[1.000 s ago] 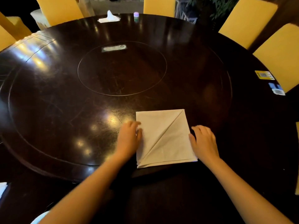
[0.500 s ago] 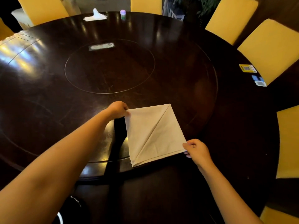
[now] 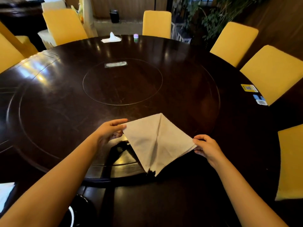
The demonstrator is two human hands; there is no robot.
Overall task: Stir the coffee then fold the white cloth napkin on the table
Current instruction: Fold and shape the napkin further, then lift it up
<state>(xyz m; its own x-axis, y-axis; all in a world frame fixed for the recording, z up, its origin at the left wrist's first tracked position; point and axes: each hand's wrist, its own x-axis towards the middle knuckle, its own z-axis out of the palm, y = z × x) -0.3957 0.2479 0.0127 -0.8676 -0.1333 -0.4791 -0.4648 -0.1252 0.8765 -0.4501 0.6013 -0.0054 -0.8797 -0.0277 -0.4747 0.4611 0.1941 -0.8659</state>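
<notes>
The white cloth napkin [image 3: 154, 141], folded with a crease running down its middle, is held up above the near part of the dark round table [image 3: 65, 99], turned like a diamond with one point hanging down. My left hand [image 3: 109, 131] pinches its left corner. My right hand [image 3: 206, 148] pinches its right corner. No coffee cup shows in this view.
Yellow chairs [image 3: 157, 23] ring the table. At the far edge lie a tissue pack [image 3: 111, 39] and a small purple-lidded jar [image 3: 136, 37]. Cards [image 3: 249, 88] lie at the right rim. A label [image 3: 115, 64] sits on the central turntable.
The napkin lay flat a second ago with both hands beside it. Both hands took opposite corners, lifted it and rotated it into a diamond. The camera view tilted up.
</notes>
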